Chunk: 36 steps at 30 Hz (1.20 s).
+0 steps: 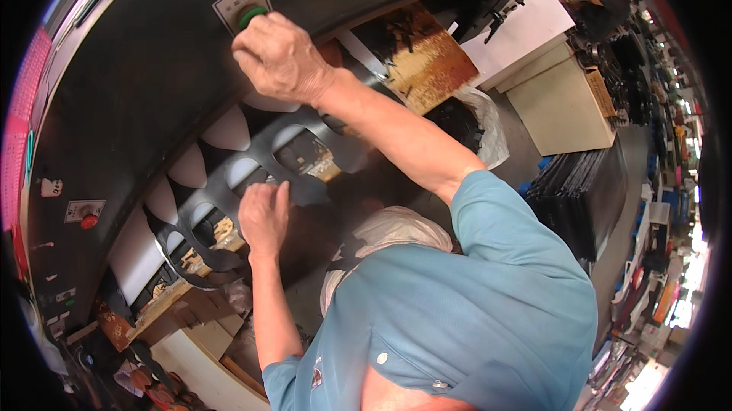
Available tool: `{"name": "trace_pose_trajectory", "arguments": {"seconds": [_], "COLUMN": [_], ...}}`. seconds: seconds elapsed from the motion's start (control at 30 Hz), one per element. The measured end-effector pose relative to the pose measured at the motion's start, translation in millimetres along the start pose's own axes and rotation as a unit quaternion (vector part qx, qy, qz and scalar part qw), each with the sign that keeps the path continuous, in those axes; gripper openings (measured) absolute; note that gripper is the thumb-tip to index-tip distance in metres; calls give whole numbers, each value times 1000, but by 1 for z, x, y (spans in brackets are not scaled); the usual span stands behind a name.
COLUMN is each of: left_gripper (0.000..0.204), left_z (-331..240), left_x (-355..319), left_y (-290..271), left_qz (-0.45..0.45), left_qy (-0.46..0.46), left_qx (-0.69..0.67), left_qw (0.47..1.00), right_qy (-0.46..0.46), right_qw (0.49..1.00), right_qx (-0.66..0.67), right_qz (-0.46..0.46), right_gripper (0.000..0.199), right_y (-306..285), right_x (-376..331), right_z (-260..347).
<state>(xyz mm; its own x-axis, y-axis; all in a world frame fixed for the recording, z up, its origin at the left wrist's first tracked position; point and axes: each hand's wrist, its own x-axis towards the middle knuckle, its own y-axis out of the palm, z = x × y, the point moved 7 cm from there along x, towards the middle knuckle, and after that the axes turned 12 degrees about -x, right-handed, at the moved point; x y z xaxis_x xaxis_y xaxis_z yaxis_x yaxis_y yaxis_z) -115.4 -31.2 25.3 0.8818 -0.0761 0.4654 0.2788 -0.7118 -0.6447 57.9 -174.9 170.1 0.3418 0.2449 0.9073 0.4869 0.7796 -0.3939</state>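
Observation:
My right hand (278, 59) reaches up to the dark machine panel, its fingers curled at a round green knob (252, 17) on a pale plate. Lower down, my left hand (264, 219) is closed at the near edge of a black sheet (263, 153) with rows of rounded cut-outs. The thumb lies along the sheet's edge; the other fingertips are partly hidden. Through the holes show a worn tan board and white rounded shapes (226, 129) under the machine's front.
A red button (89, 220) sits at the panel's left. To the right are a worn brown board (423, 56), a white plastic bag (488, 125), a beige cabinet (560, 102) and a stack of black sheets (583, 194). A cardboard box (194, 316) stands at lower left.

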Motion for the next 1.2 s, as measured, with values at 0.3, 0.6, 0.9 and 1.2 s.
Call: {"name": "trace_pose_trajectory", "arguments": {"seconds": [0.3, 0.6, 0.9, 1.2], "left_gripper": [25, 26, 30, 29], "left_z": [0, -2, -5, -2], "left_x": [0, 1, -2, -1], "left_y": [-1, -1, 6, 6], "left_qz": [-21, -16, -29, -14], "left_qy": [-49, -52, -61, -69], "left_qx": [-21, -15, 12, 14], "left_qw": [998, 998, 998, 997], "right_qy": [125, 131, 122, 283], "right_qw": [984, 986, 986, 926], "right_qx": [-29, -14, 10, 104], "right_qz": [121, 98, 110, 226], "right_gripper": [4, 6, 5, 10], "right_y": [-63, -61, -62, -67], "right_x": [-178, -183, -192, -175], "right_z": [18, 16, 12, -14]}}
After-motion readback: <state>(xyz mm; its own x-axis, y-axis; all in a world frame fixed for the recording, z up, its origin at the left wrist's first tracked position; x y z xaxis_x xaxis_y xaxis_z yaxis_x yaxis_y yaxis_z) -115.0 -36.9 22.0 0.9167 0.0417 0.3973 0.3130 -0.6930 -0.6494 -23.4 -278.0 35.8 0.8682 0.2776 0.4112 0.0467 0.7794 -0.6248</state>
